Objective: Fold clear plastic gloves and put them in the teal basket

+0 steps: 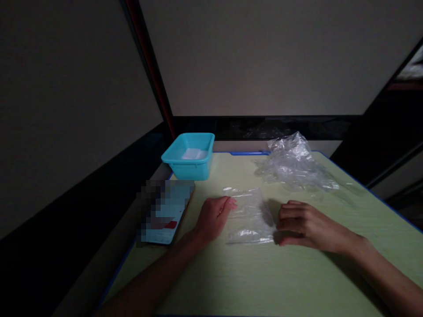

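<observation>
A small clear plastic bag [250, 216] lies flat on the pale green table [231, 273], between my two hands. My left hand [214, 217] rests at the bag's left edge with its fingers curled and the fingertips touching the plastic. My right hand [302, 223] lies at the bag's right edge, fingers together and bent, pointing left at the bag. Whether either hand pinches the plastic is hard to make out in the dim light.
A heap of crumpled clear plastic bags [292, 165] sits at the back right of the table. A turquoise tub [189, 156] with something white inside stands at the back left. A phone-like flat device [164, 211] lies left of my left hand. Walls close in behind.
</observation>
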`<state>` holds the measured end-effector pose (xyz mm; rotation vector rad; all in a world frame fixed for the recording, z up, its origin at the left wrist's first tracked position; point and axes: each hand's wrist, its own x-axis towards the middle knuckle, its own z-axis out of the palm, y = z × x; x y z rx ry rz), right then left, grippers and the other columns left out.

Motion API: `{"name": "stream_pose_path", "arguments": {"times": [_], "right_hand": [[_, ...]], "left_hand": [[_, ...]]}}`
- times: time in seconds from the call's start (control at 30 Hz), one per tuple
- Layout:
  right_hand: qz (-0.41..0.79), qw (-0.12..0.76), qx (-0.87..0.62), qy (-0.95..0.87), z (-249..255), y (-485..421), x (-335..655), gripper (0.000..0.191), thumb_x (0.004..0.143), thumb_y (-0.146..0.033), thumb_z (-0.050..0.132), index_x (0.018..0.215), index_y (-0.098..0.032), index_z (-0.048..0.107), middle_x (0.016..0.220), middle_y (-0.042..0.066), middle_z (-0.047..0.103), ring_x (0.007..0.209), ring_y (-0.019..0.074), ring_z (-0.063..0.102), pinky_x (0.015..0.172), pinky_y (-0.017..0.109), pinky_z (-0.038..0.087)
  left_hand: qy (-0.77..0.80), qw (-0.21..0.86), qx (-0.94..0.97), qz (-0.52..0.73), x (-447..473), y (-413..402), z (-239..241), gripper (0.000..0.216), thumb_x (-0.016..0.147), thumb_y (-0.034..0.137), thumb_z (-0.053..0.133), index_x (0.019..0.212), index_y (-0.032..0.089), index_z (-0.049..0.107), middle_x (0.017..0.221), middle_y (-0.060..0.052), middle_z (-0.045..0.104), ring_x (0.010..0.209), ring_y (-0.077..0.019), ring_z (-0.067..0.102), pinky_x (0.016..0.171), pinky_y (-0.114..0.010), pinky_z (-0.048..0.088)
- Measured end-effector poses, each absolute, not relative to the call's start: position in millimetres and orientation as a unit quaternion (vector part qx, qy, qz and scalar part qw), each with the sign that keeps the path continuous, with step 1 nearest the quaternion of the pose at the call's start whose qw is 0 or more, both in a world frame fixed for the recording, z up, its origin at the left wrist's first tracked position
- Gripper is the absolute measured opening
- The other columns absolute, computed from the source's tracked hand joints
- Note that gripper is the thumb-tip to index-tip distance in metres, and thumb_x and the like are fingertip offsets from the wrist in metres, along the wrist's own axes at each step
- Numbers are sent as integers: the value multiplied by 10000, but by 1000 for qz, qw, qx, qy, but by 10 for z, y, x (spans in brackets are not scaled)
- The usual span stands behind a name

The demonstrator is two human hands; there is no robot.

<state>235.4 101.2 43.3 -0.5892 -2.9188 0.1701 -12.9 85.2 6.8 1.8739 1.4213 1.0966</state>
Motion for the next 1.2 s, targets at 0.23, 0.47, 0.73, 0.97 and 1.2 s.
{"name": "stream_pose_path", "arguments": {"times": [0.23,0.47,0.73,0.97,1.2], "right_hand": [[40,19,-221,-974,469,934,2315,158,827,-300,508,744,-193,589,753,23,576,771,179,512,702,332,381],[8,17,-236,-972,458,890,2276,153,824,-211,468,720,-189,577,738,29,574,735,177,518,708,343,388],[12,5,-256,-967,426,854,2282,118,804,-165,467,752,-187,570,755,21,578,724,167,516,715,332,369],[25,-13,-250,-968,439,857,2254,100,769,-142,481,803,-189,562,770,19,577,693,163,507,691,322,363],[8,7,-227,-974,407,891,2275,143,816,-177,440,748,-181,566,742,26,572,685,160,505,693,317,376]], "left_hand": [[541,268,689,401,-131,878,46,336,853,336,386,765,153,654,746,-52,702,712,-182,655,619,-243,495],[543,265,690,398,-128,877,46,319,856,318,383,768,162,647,753,-43,701,726,-182,655,631,-253,495],[538,257,696,399,-127,879,47,335,855,334,379,749,158,644,733,-45,696,717,-187,653,611,-246,486],[537,253,698,401,-128,885,28,332,850,333,381,741,161,644,721,-44,695,686,-178,650,579,-231,478],[537,257,693,407,-131,897,27,323,849,326,387,738,163,643,716,-43,696,692,-176,651,578,-228,477]]}}
